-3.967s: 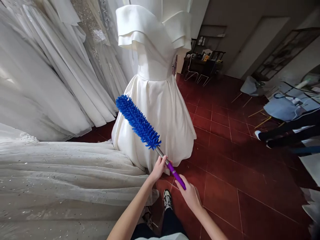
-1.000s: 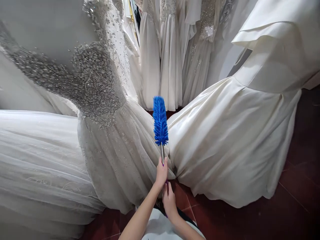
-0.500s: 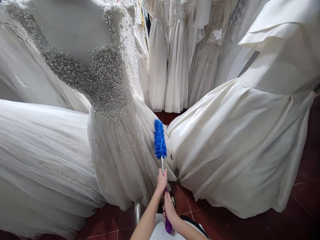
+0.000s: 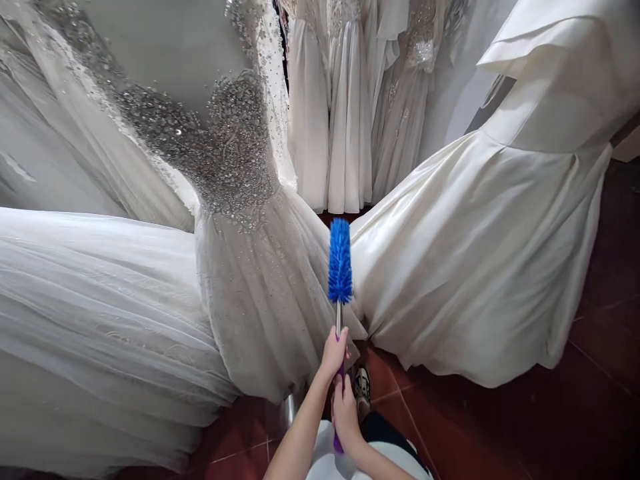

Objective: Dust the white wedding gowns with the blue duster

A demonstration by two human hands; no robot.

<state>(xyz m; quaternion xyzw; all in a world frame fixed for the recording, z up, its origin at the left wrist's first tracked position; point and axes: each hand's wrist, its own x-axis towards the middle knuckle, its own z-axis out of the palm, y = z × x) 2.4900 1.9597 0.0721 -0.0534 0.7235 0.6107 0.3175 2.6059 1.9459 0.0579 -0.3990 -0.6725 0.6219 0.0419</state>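
Note:
My left hand is closed around the upper part of a purple handle, just below its metal shaft. Lower down, my right hand grips the same handle near its end. The duster's blue bristle head points away from me, upright in the picture, in front of the gap between two gowns. To its left stands a gown with a beaded bodice and a sheer skirt. A smooth satin gown is at its right. Whether the bristles touch either one I cannot tell.
Another wide white skirt spreads at the far left. Several pale gowns hang at the back. Red floor tiles show below the skirts, with a shoe beside my hands.
The duster and both hands have shifted right, away from the beaded gown's skirt. The view has moved too, so the gowns sit differently in the picture. Both hands keep hold of the handle.

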